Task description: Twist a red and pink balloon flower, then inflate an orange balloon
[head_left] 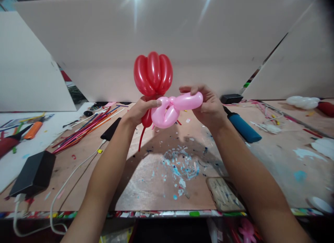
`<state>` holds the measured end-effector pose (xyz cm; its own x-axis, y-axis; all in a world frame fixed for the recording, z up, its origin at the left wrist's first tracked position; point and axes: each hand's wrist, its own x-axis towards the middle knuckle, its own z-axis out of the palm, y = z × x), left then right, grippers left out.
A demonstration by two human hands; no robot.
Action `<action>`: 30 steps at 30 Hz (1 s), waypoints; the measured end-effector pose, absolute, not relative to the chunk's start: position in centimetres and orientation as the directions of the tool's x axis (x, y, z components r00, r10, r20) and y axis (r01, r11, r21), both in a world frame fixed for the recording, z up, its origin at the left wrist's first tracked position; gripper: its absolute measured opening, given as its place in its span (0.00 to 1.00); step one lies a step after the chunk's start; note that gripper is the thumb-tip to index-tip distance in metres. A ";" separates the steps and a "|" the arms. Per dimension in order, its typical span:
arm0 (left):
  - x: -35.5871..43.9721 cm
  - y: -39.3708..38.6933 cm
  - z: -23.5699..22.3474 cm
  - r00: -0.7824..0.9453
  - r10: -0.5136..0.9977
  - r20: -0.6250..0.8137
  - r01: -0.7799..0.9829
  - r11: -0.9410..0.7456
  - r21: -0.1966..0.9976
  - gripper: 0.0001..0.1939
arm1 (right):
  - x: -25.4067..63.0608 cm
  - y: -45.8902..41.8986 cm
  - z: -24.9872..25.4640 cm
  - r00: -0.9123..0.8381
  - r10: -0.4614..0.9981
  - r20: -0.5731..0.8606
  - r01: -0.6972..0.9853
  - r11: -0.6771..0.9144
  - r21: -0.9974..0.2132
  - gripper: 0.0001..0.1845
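Above the bench I hold up a twisted balloon figure. Its upper part is a red balloon [153, 72] bunched into several rounded lobes, with a thin red tail hanging below. A pink balloon [167, 117], twisted into loops and one longer bubble, sits in front of the red stem. My left hand [141, 110] is closed around the join of the red and pink balloons, thumb on the pink loop. My right hand [208, 105] grips the long pink bubble at its rounded right end, fingers over the top and behind. The left fingers are partly hidden behind the balloons.
Uninflated balloons [86, 128] lie in a bundle on the left, near a black box [33, 173] with a white cable [70, 178]. At right are a blue hand pump [242, 126], a phone [224, 194] and white balloons [302, 102]. White panels [167, 37] stand behind.
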<state>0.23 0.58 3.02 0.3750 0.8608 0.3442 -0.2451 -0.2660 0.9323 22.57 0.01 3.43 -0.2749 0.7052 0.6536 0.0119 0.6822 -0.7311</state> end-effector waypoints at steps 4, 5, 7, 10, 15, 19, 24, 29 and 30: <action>0.1 0.8 2.9 0.368 0.856 0.364 -0.274 -0.274 0.922 0.24 | 23.1 2.3 2.1 -0.168 0.712 0.682 0.004 0.692 -0.722 0.13; 0.2 0.9 2.8 0.368 0.853 0.372 -0.267 -0.286 0.920 0.24 | 23.2 2.7 1.9 -0.160 0.726 0.669 -0.016 0.676 -0.737 0.14; 0.3 0.9 2.6 0.340 0.849 0.404 -0.219 -0.346 0.912 0.24 | 23.2 3.1 1.6 -0.182 0.760 0.624 -0.041 0.628 -0.777 0.17; 0.6 0.7 2.7 0.297 0.834 0.465 -0.111 -0.454 0.884 0.23 | 22.7 2.0 2.0 -0.322 0.780 0.537 0.030 0.575 -0.817 0.28; 0.5 0.0 3.2 0.378 0.777 0.504 0.049 -0.560 0.827 0.21 | 21.5 -0.2 3.0 -0.264 0.823 0.503 0.127 0.547 -0.827 0.24; -0.3 0.4 3.2 0.438 0.724 0.533 0.027 -0.603 0.797 0.19 | 21.3 -0.1 3.2 -0.133 0.891 0.435 -0.052 0.432 -0.900 0.22; -0.9 0.9 2.7 0.462 0.683 0.565 -0.051 -0.616 0.786 0.20 | 21.0 -0.1 3.3 -0.227 0.893 0.390 -0.143 0.365 -0.920 0.24; -1.0 1.0 2.6 0.494 0.643 0.585 -0.104 -0.625 0.774 0.20 | 20.8 -0.3 3.4 -0.267 0.861 0.432 -0.169 0.400 -0.901 0.30; -1.1 1.0 2.6 0.501 0.637 0.586 -0.106 -0.626 0.772 0.20 | 20.7 -0.2 3.3 -0.268 0.861 0.432 -0.184 0.394 -0.900 0.30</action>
<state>-1.05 1.00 2.62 0.5009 0.6373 0.5856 -0.1062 -0.6262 0.7724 20.73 -0.21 3.33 -0.2680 0.8613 0.4317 -0.1838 0.3941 -0.9005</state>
